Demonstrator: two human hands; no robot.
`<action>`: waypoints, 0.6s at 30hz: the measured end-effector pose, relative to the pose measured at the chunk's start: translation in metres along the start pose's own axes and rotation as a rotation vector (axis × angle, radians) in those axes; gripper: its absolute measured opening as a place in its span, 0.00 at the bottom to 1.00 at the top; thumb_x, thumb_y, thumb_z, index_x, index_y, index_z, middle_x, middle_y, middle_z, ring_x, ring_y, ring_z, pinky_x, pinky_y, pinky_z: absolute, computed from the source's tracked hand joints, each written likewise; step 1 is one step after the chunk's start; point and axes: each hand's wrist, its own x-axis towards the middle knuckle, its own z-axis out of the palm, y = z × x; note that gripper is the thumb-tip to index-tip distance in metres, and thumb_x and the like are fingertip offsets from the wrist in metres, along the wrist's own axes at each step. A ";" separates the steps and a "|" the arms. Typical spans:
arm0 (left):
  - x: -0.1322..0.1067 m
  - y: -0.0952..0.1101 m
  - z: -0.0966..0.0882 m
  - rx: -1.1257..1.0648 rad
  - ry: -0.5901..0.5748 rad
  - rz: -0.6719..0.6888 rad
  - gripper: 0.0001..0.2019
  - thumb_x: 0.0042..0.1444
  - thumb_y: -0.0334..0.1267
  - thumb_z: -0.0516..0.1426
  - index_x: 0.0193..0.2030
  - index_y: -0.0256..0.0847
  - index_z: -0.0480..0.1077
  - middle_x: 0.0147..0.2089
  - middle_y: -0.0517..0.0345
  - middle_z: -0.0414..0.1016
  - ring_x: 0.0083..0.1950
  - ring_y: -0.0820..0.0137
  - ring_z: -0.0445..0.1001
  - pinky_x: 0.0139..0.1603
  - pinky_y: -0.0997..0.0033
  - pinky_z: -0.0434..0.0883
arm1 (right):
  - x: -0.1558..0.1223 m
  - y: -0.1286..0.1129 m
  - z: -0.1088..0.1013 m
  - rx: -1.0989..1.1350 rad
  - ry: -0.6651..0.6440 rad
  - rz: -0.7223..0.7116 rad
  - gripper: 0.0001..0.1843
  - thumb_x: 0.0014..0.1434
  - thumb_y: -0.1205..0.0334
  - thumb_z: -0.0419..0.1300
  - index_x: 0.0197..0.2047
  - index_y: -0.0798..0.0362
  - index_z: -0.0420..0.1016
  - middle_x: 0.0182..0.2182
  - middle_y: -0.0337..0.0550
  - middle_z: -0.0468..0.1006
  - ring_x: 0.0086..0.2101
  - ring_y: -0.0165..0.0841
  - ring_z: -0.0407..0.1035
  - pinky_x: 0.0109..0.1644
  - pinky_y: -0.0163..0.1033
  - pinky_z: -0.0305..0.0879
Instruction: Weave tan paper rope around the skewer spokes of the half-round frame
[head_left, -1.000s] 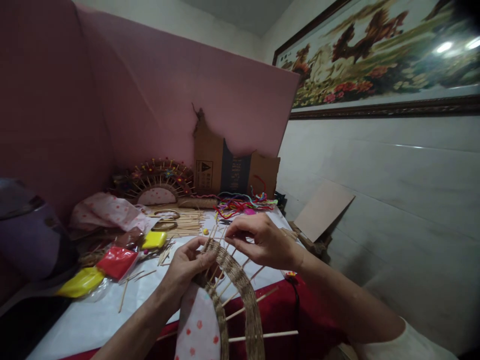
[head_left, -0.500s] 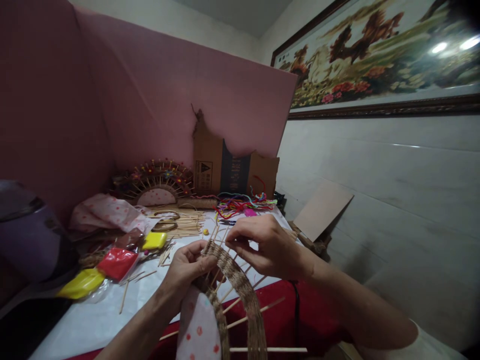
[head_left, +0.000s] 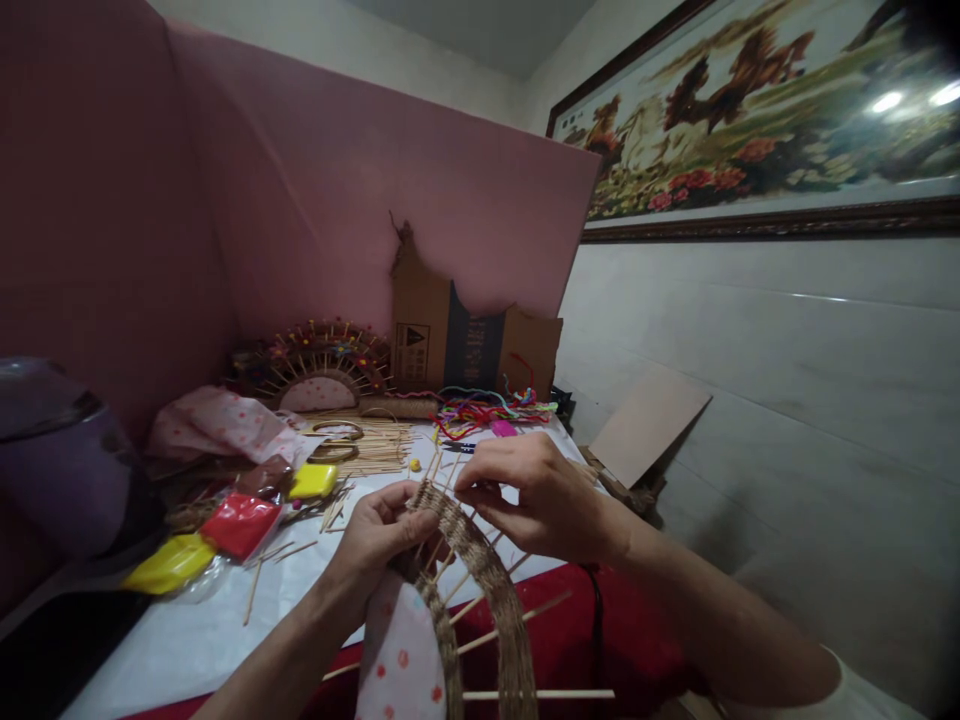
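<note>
A half-round woven frame [head_left: 491, 575] of thin wooden sticks and brown twine stands before me, with a polka-dot fabric panel [head_left: 403, 650] at its inner side. My left hand [head_left: 394, 525] is closed on the end of the twine band, thumb on its face and fingers behind. At the band's upper edge, my right hand [head_left: 529, 495] has thumb and forefinger pinched together beside the stick tips. What lies in that pinch is too small to see clearly; it may be the twine.
A finished-looking fan piece [head_left: 322, 375] leans at the back left near scissors [head_left: 334, 440] and loose sticks [head_left: 382, 450]. Yellow [head_left: 169, 565] and red packets [head_left: 240, 525] lie left. Colored cords [head_left: 495, 412] sit before torn cardboard [head_left: 420, 330]. A purple appliance [head_left: 67, 460] stands far left.
The whole view has shifted slightly, so things appear a little further right and lower. Both hands keep nearly the same hold on the woven frame.
</note>
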 end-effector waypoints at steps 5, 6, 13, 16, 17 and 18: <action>0.002 -0.003 -0.001 -0.026 0.005 -0.003 0.19 0.37 0.38 0.67 0.38 0.37 0.72 0.21 0.57 0.75 0.19 0.72 0.71 0.22 0.76 0.67 | -0.001 0.002 -0.001 -0.014 -0.076 -0.004 0.07 0.53 0.72 0.54 0.33 0.56 0.73 0.26 0.42 0.75 0.27 0.28 0.66 0.31 0.33 0.57; 0.002 -0.003 -0.001 -0.035 0.008 -0.002 0.21 0.37 0.38 0.67 0.40 0.37 0.71 0.21 0.57 0.75 0.19 0.71 0.71 0.22 0.75 0.68 | -0.001 0.003 -0.001 -0.014 -0.089 -0.005 0.07 0.53 0.72 0.54 0.33 0.56 0.73 0.26 0.42 0.75 0.27 0.28 0.66 0.31 0.33 0.57; 0.003 -0.005 0.000 -0.064 0.023 0.005 0.20 0.36 0.37 0.67 0.40 0.38 0.71 0.21 0.59 0.75 0.19 0.72 0.71 0.21 0.75 0.67 | 0.000 0.006 -0.004 -0.033 -0.137 -0.015 0.07 0.50 0.73 0.55 0.32 0.54 0.72 0.26 0.40 0.74 0.26 0.27 0.64 0.30 0.33 0.55; 0.004 -0.006 -0.001 -0.049 0.014 -0.003 0.20 0.38 0.37 0.66 0.40 0.38 0.71 0.22 0.59 0.75 0.20 0.72 0.71 0.23 0.74 0.68 | 0.003 0.009 -0.006 -0.034 -0.129 0.003 0.07 0.50 0.73 0.55 0.31 0.55 0.72 0.25 0.39 0.73 0.26 0.26 0.63 0.30 0.33 0.55; 0.004 -0.006 -0.002 -0.048 0.013 -0.001 0.19 0.39 0.37 0.66 0.41 0.39 0.70 0.23 0.58 0.75 0.20 0.72 0.72 0.23 0.74 0.68 | 0.004 0.011 -0.007 -0.023 -0.120 0.006 0.06 0.51 0.73 0.55 0.31 0.55 0.72 0.25 0.39 0.73 0.26 0.26 0.63 0.31 0.33 0.55; 0.004 -0.006 -0.002 -0.050 0.010 0.001 0.19 0.39 0.36 0.66 0.41 0.39 0.70 0.24 0.58 0.76 0.21 0.72 0.72 0.24 0.74 0.68 | 0.005 0.012 -0.009 -0.010 -0.111 0.011 0.05 0.51 0.72 0.55 0.30 0.56 0.72 0.25 0.39 0.73 0.26 0.26 0.63 0.31 0.33 0.55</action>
